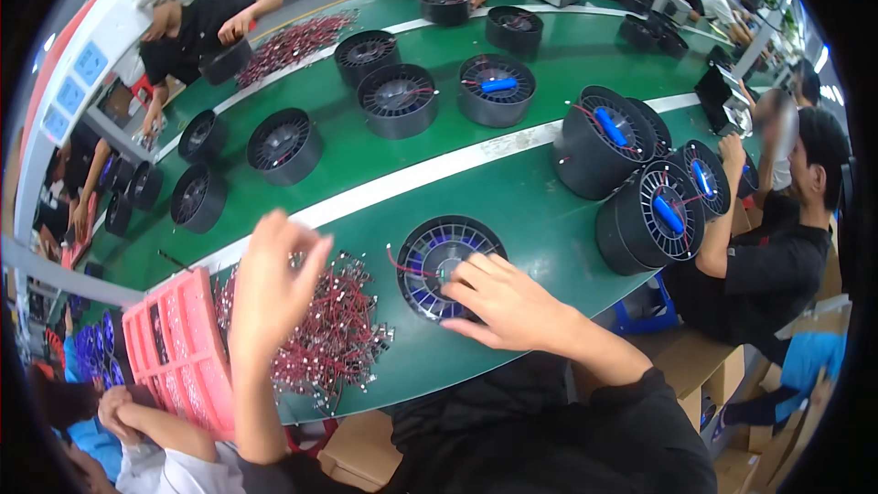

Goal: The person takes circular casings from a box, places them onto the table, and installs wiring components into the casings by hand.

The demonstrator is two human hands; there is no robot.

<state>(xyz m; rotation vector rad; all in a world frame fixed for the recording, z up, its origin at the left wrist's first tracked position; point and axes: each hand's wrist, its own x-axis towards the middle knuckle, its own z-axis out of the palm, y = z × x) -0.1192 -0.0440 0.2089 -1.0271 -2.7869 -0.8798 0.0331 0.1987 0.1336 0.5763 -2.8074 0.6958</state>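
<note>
The person's left forearm is rising steeply from the lower edge, with the left hand (274, 279) lifted above the pile of red wire leads (325, 334) lying on the green tabletop (540, 210). Its fingers are drawn together and curled, thumb tip pointing up toward the fingertips in a pinching pose; the blur is making it impossible to tell whether a lead is caught between them. The right arm, in a black sleeve, is reaching in from the lower right, and the right hand (508, 302) is lying palm-down with fingers spread loosely over the near rim of a round black fan housing (444, 265) with blue blades showing inside. That housing is sitting face-up on the tabletop just right of the wire pile, a red lead trailing across its grille. The hand is touching it, not closing around it.

A pink plastic tray (178, 352) is standing just left of the pile. Further black housings are sitting across the tabletop, 2 of them at the right, tilted, with blue cylinders (668, 215) inside.
</note>
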